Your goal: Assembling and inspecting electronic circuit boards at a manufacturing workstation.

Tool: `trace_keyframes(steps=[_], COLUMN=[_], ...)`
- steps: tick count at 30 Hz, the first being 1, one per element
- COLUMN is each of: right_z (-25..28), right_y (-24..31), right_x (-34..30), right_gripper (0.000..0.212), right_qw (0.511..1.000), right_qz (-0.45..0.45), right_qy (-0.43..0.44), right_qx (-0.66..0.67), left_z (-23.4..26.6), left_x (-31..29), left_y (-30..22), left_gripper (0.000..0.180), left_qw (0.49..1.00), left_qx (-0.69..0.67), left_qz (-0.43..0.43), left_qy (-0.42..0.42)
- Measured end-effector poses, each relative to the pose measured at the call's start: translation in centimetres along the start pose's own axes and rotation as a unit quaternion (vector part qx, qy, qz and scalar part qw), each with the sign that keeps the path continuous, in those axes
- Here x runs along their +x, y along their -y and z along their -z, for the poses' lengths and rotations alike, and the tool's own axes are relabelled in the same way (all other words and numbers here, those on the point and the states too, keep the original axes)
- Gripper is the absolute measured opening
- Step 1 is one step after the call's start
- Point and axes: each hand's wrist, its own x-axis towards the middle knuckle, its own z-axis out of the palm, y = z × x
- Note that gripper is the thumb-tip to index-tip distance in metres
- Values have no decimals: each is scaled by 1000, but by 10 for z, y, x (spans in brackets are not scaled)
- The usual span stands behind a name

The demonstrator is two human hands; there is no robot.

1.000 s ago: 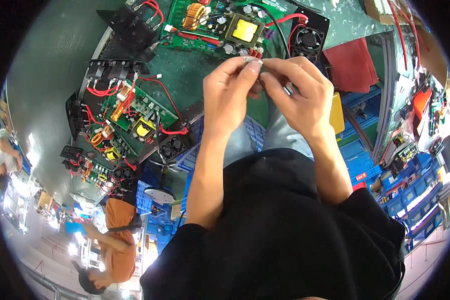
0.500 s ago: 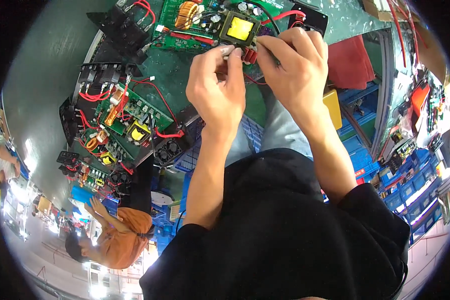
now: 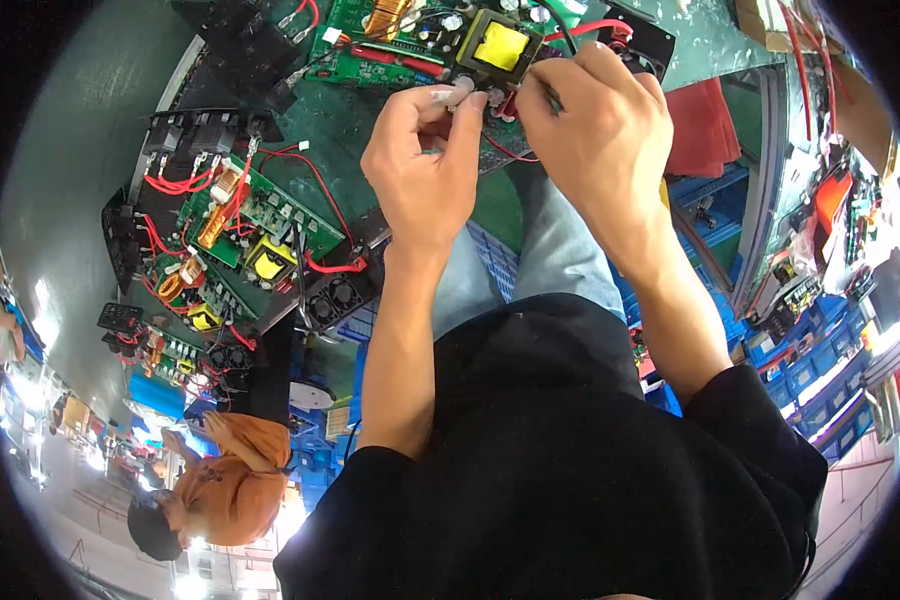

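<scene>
At the near edge of a green circuit board [image 3: 355, 70], my left hand [image 3: 420, 170] is closed in a pinch. A small whitish piece shows at its fingertips, too small to name. Just to the right, my right hand [image 3: 610, 140] is closed too, fingers curled near the board's edge. Something dark shows between its fingers, but what they hold is hidden. Between and behind the hands sits a yellow-topped transformer [image 3: 501, 45]. A copper coil [image 3: 388, 16] stands farther left on the board, and a thick red wire [image 3: 580, 28] runs off to the right.
More wired circuit boards [image 3: 270, 215] with black socket panels [image 3: 195, 135] and cooling fans [image 3: 332, 298] lie along the bench to the left. A red cloth [image 3: 700, 125] hangs at the right edge, above blue bins [image 3: 720, 205]. A person in orange [image 3: 235, 480] is at lower left.
The board has shifted slightly right and up in view. My left hand has moved a little left, and my right hand's fingers have curled further and shifted slightly right.
</scene>
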Motion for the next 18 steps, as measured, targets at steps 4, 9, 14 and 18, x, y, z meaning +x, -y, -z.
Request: trace_keyframes(steps=[4, 9, 14, 18], right_z=[0, 1, -1, -1], right_y=[6, 12, 8, 4], right_x=[1, -5, -10, -8], right_gripper=[5, 7, 9, 10], right_qw=[999, 994, 987, 989], right_qz=[-43, -105, -135, -114], right_qy=[21, 0, -21, -24], right_qx=[-18, 23, 79, 90], left_z=[2, 5, 8, 6], left_x=[0, -2, -2, -1], left_y=[1, 3, 0, 4], left_gripper=[15, 15, 15, 13], left_qw=[1000, 1000, 1000, 1000], left_qx=[-3, 8, 16, 3], left_qz=[11, 20, 19, 17], left_qy=[-8, -11, 16, 3])
